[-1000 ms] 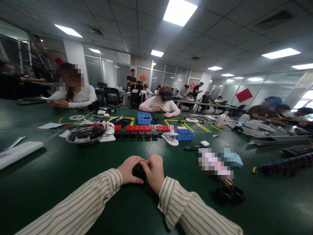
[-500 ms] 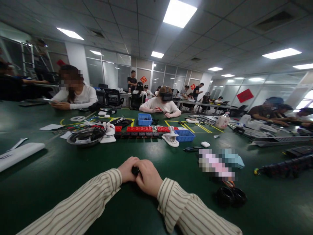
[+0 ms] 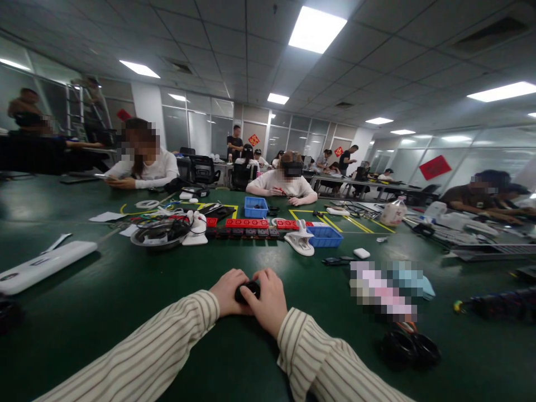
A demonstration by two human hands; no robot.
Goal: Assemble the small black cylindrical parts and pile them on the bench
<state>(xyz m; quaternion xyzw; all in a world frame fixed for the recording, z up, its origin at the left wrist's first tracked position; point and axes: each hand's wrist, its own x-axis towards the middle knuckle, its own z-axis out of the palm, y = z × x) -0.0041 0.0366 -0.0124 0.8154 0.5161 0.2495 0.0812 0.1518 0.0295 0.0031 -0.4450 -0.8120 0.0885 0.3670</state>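
Between my two hands is a small black round object (image 3: 250,288) with a ring-like rim, held just above or on the green table (image 3: 180,324); which of the two I cannot tell. My left hand (image 3: 228,292) is closed around its left side. From the right, my right hand (image 3: 270,298) grips it, thumb across the near rim and fingers curled over the far side. The fingers partly cover the object, so its exact kind does not show. Both forearms wear striped sleeves.
To the right lie two black rings (image 3: 410,347) and a light blue packet (image 3: 412,281). Ahead stand a white clip stand (image 3: 300,240), blue bins (image 3: 324,237), a red-and-black strip (image 3: 247,228) and a metal bowl of cables (image 3: 157,242). A person (image 3: 285,184) sits opposite.
My right hand has opened its wrap somewhat and shifted right, so more of the black round object shows. The view has turned slightly left.
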